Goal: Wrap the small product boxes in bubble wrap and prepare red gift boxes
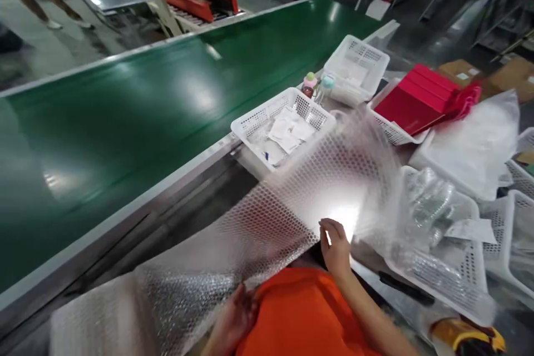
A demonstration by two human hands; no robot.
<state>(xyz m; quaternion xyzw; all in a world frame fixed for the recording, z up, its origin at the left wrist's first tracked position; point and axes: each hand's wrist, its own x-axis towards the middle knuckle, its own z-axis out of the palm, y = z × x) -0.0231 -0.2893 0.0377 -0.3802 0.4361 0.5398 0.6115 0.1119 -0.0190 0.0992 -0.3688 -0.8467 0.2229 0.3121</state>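
Bubble wrap, a long clear sheet of dimpled plastic (258, 233), stretches from the near left corner of the grey packing bench up toward the white perforated plastic baskets at its far edge, while a person in an orange top works it with both bare hands. The right hand (335, 249) pinches the sheet's near edge between thumb and fingers, lifting that part so it billows and catches the light. The left hand (233, 320) presses on the sheet lower down, close to the body; whether its fingers close around the plastic cannot be told. To handle it well, the sheet likely wants even tension between the two hands and a low lift, since the raised flap hangs just beside a white basket of paper packets (283, 125) and could drag over its rim. A glossy green conveyor belt (125, 122) runs along the bench's far side.
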